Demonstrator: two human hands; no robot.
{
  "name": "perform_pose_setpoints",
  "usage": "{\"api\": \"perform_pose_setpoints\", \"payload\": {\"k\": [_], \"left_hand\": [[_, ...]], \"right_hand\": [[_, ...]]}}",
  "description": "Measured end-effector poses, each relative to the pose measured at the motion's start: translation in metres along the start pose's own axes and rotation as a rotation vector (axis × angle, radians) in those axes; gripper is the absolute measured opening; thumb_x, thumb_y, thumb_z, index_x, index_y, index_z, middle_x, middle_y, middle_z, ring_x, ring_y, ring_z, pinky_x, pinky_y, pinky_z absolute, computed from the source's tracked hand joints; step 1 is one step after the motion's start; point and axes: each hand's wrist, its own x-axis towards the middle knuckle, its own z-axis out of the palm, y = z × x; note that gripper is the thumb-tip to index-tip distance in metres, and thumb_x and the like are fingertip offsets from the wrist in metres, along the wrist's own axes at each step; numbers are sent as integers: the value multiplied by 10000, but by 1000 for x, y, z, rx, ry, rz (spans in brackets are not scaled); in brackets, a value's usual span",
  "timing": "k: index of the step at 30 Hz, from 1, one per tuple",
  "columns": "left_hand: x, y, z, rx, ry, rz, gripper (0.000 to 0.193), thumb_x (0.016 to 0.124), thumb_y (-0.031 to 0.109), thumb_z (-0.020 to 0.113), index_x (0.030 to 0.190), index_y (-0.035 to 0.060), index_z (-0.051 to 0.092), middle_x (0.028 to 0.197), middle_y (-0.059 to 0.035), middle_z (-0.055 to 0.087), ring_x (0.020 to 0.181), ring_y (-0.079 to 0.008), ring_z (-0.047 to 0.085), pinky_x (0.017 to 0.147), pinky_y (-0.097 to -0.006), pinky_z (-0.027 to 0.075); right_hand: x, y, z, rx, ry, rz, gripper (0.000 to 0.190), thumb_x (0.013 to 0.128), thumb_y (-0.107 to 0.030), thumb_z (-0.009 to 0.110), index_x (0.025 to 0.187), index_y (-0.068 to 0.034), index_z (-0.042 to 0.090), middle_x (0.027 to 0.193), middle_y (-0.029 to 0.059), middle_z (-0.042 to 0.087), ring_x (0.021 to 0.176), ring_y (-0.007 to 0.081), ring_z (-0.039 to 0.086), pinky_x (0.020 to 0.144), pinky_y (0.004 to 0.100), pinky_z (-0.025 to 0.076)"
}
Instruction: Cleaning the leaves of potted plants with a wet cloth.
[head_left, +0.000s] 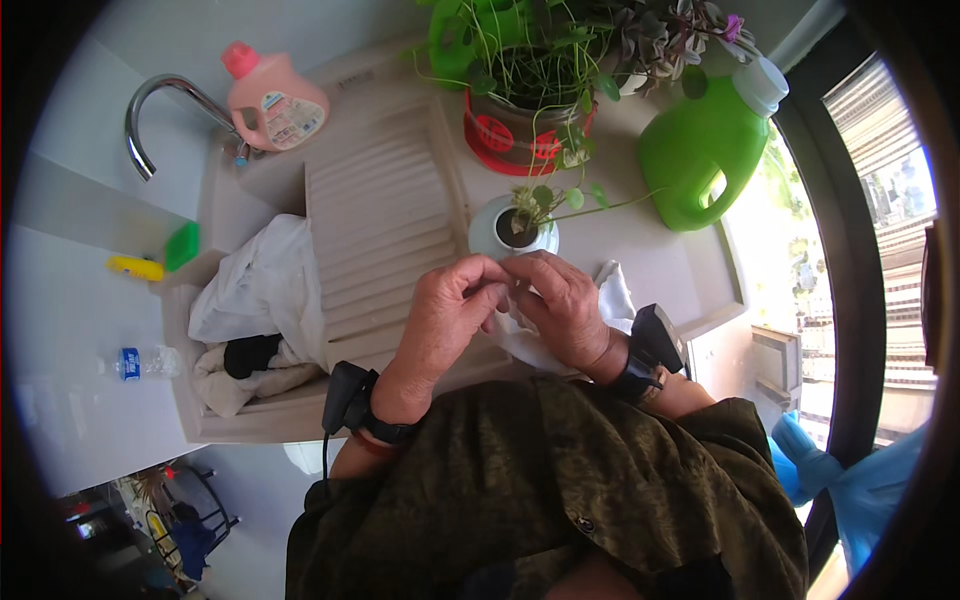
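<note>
My left hand (455, 309) and my right hand (553, 300) meet at the fingertips over the front edge of a laundry sink unit. Their fingers are bent and pinched together; whatever is between them is too small or hidden to tell. Just beyond stands a pale round vase (491, 229) with dark soil and a small trailing plant (534, 202). A white cloth (615, 296) lies beside and partly under my right hand. Behind the vase, a larger pot (517, 139) with a red rim and base holds a leafy plant.
The ribbed washboard (382, 225) is to the left, beside a basin holding white fabric (259, 277). A pink detergent bottle (281, 101) stands by the curved faucet (184, 84). At the right is a green detergent jug (697, 142). A green sponge (182, 246) sits at the basin's left rim.
</note>
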Motion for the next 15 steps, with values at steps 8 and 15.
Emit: {"api": "perform_pose_setpoints", "payload": {"k": [8, 15], "left_hand": [[7, 0, -8, 117, 5, 117, 74, 891, 38, 547, 876, 19, 617, 715, 3, 604, 554, -41, 511, 491, -177, 392], [38, -6, 2, 231, 284, 456, 61, 835, 33, 636, 884, 3, 616, 724, -24, 580, 577, -64, 508, 529, -213, 427]], "right_hand": [[-5, -1, -6, 158, 3, 202, 92, 778, 2, 619, 866, -23, 612, 686, 79, 609, 625, 190, 622, 578, 303, 499], [-6, 4, -16, 208, 77, 381, 34, 832, -29, 584, 839, -14, 613, 628, 72, 596, 550, 136, 597, 522, 264, 475]]}}
